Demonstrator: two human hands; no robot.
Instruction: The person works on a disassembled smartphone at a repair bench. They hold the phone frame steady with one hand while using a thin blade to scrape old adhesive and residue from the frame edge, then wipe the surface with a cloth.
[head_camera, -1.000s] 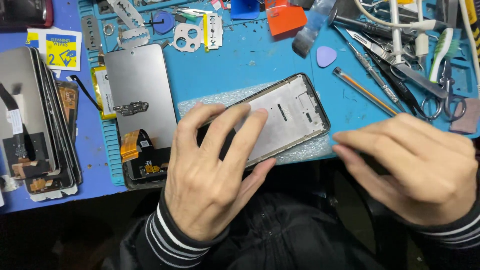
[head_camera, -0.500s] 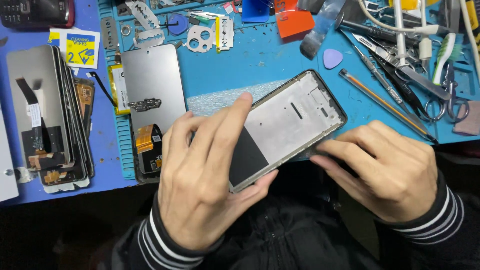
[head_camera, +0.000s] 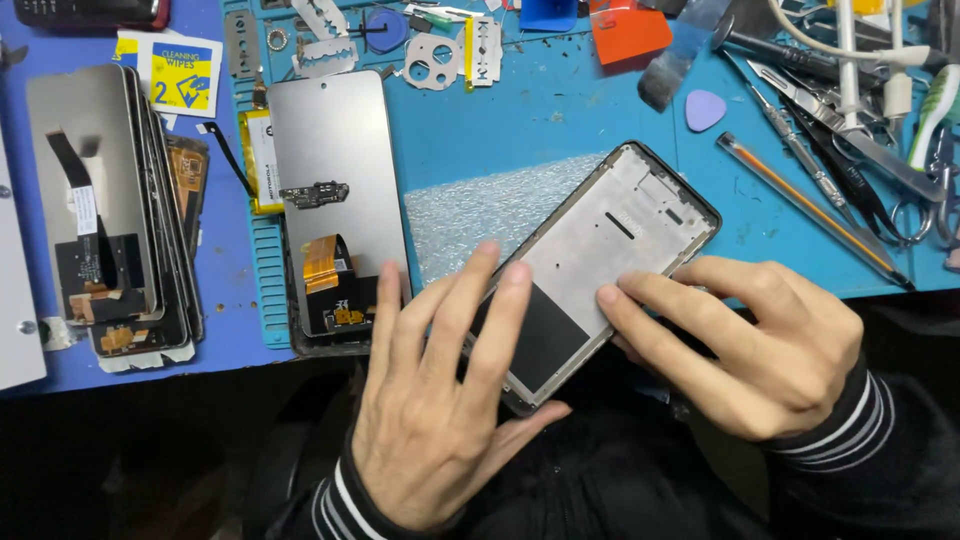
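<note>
A phone frame (head_camera: 612, 250) with a grey metal inner plate and a black patch lies tilted across the near edge of the blue work mat (head_camera: 560, 110). My left hand (head_camera: 440, 400) rests flat on its lower left part, fingers spread over the edge. My right hand (head_camera: 745, 335) grips the frame's right side, its index finger pressed on the grey plate. A sheet of bubble wrap (head_camera: 480, 205) lies under the frame's upper left.
A loose phone screen (head_camera: 335, 190) with an orange flex cable and a yellow battery (head_camera: 258, 160) lie to the left. A stack of screens (head_camera: 110, 210) sits farther left. Tweezers, scissors, a pencil-like tool (head_camera: 810, 210), a purple pick (head_camera: 705, 110) and razor blades crowd the mat's top and right.
The frame has turned more upright and slid toward me. My right hand moved in from the right onto the frame, and my left hand shifted lower on it.
</note>
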